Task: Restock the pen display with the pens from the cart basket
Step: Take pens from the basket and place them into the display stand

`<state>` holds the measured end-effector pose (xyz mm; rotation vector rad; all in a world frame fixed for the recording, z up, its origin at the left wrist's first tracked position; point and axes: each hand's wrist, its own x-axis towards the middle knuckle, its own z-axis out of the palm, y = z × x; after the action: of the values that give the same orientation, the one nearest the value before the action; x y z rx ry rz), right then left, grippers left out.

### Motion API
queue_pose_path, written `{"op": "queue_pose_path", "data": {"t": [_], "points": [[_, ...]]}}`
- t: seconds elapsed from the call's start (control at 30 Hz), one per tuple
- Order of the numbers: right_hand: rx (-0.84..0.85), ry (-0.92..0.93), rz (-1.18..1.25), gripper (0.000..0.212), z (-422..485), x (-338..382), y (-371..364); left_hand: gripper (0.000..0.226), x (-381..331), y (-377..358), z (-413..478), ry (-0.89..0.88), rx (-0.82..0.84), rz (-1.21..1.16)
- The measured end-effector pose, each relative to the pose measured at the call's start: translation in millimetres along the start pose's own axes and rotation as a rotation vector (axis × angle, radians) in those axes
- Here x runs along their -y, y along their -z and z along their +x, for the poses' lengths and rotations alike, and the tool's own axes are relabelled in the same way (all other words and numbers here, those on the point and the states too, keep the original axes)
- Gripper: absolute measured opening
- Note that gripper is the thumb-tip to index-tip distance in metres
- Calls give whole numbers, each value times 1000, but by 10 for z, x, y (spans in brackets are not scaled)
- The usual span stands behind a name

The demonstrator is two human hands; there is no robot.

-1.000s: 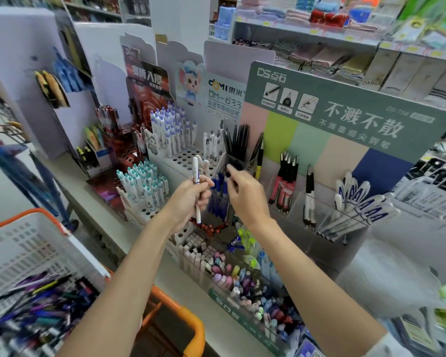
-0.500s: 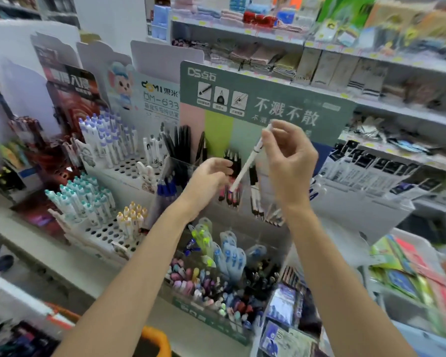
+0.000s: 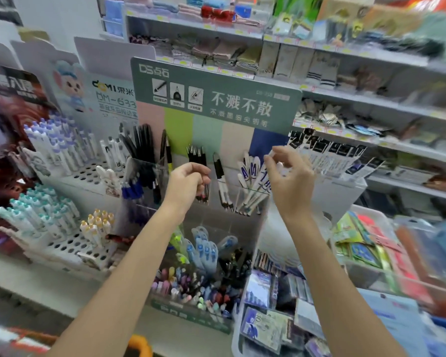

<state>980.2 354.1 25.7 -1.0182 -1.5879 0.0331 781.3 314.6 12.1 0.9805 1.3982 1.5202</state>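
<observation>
Right hand (image 3: 289,176) hangs open at pen display (image 3: 209,130) rim — left hand (image 3: 187,182) curled, hold unclear.

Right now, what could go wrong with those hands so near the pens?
The right hand hovers right beside the white-and-blue pens, which lean loosely at different angles; a bump might topple them. The left hand is curled close in front of the dark pens and could snag one.

I've got just 1 head cam, facing fwd & slightly down, close to the pen display (image 3: 216,104), w/ shelves (image 3: 371,105) behind.
</observation>
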Motion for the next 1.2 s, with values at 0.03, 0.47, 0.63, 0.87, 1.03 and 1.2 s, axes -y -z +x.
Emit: {"op": "queue_pose_path", "data": {"t": [0.03, 0.47, 0.63, 0.87, 1.03, 1.2], "points": [[6, 22, -46, 17, -33, -32, -23, 36, 1, 10, -10, 3, -5, 1], [225, 197, 318, 12, -488, 761, -714, 30, 78, 745, -178, 69, -353, -109], [615, 123, 498, 17, -1168, 1233, -1370, 32, 314, 1488, -524, 115, -665, -44], [1188, 238, 524, 18, -2216, 1772, -2080, 28, 962, 2537, -1385, 320, -1131, -90], [1483, 341, 436, 22, -2977, 2041, -2439, 27, 1550, 3106, -2009, 483, -1358, -164], [1549, 436, 287, 58, -3602, 2220, -2752, 21, 2159, 3513, -2385, 657, -1462, -200]]}}
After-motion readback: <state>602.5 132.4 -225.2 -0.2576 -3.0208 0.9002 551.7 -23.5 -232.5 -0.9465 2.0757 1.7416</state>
